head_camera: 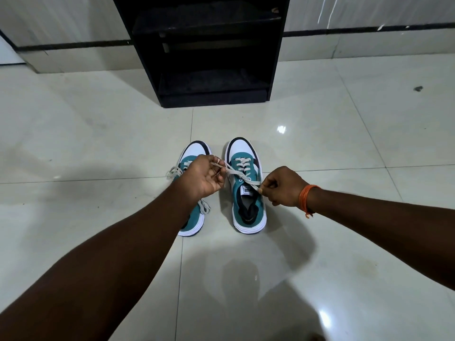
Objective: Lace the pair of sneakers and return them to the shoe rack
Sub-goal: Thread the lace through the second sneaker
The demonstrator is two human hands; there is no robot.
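Two teal-and-white sneakers stand side by side on the floor, toes pointing away from me. The right sneaker [247, 205] is laced through its lower eyelets, and its beige lace [236, 174] runs out to both sides. My left hand [204, 177] pinches one lace end over the left sneaker [194, 150], hiding much of that shoe. My right hand [283, 187] pinches the other lace end beside the right sneaker's tongue. The left sneaker's own lace [175, 171] lies loose at its side. The black shoe rack [209, 48] stands open-fronted just beyond the shoes.
Glossy pale floor tiles [98, 134] spread on all sides. A wall with a dark skirting band [73, 46] runs behind the rack. A small dark speck [417, 88] lies on the floor at the far right. An orange thread band [307, 198] circles my right wrist.
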